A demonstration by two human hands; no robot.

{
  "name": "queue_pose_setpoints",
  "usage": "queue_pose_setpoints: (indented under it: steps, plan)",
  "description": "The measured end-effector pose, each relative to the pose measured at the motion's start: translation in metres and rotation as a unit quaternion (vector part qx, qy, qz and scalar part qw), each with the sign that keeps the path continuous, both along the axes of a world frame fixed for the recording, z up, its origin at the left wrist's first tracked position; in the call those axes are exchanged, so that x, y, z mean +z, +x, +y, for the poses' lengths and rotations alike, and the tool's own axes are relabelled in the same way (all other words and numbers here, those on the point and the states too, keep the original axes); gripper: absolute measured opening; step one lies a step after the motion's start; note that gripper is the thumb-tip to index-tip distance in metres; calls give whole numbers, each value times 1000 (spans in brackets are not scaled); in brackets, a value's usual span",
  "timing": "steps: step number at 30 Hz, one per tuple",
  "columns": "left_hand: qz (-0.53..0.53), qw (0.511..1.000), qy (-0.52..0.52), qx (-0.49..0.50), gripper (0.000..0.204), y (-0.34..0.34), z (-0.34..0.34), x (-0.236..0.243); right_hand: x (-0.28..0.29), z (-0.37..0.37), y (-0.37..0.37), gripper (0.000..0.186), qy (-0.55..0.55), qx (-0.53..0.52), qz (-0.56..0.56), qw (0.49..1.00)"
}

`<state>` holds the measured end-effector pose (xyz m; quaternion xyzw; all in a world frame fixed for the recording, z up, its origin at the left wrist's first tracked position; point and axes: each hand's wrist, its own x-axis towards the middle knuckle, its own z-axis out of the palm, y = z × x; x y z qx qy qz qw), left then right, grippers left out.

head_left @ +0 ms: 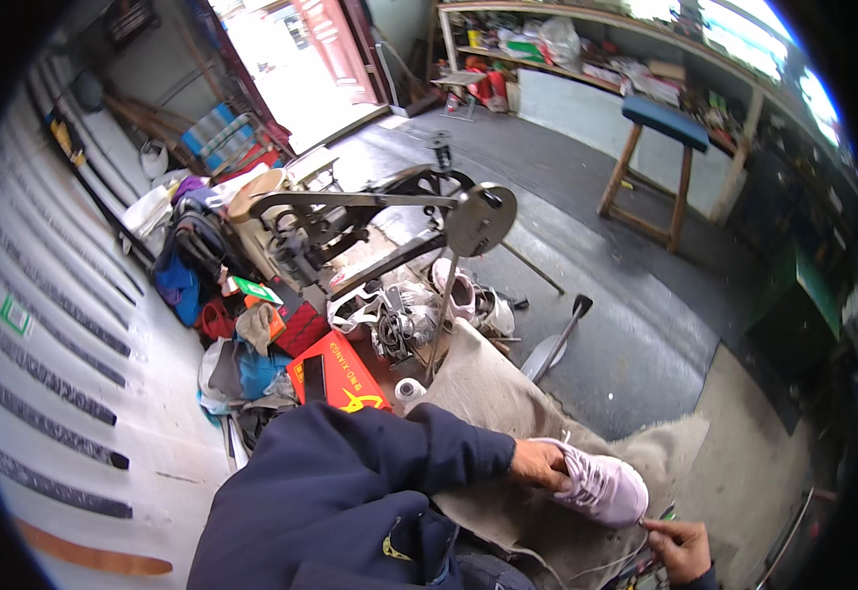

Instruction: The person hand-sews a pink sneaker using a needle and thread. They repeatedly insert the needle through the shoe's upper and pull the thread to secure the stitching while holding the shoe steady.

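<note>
A pale pink lace-up shoe (601, 486) lay on a grey-brown cloth (493, 393) in front of me, its toe pointing toward the cloth's right edge. My left hand (544, 465) was closed on the heel end, by the opening. My right hand (680, 549) was at the toe, thumb and forefinger drawn together; what they pinched, if anything, was too small to tell.

I judged the shoe light, its upper soft and yielding, its sole stiffer, nothing fragile or slippery. The heel collar seemed the best place to hold, with the toe's firm rim second; the laces would have slipped about.

The toe sat near the cloth's right edge, with bare floor (758, 462) beyond it for my right elbow. Past the far edge stood a pedal (547, 356) and a black sewing machine (355, 218). On the left, a red box (358, 362) and white spool (409, 389) crowded my sleeve (448, 447).
</note>
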<state>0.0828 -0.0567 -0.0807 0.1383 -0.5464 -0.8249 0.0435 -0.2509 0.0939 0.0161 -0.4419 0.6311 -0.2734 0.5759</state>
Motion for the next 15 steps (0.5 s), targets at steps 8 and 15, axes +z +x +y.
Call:
queue_pose_setpoints:
  steps: [8, 15]
  plan:
    - [-36, 982, 185, -9, 67, -48, 15, 19, 41, 2, 18, 28, -62, 114, 142, 981]
    - [4, 984, 179, -25, 71, -57, 15, 14, 43, 11, 38, 24, -62, 60, 198, 976]
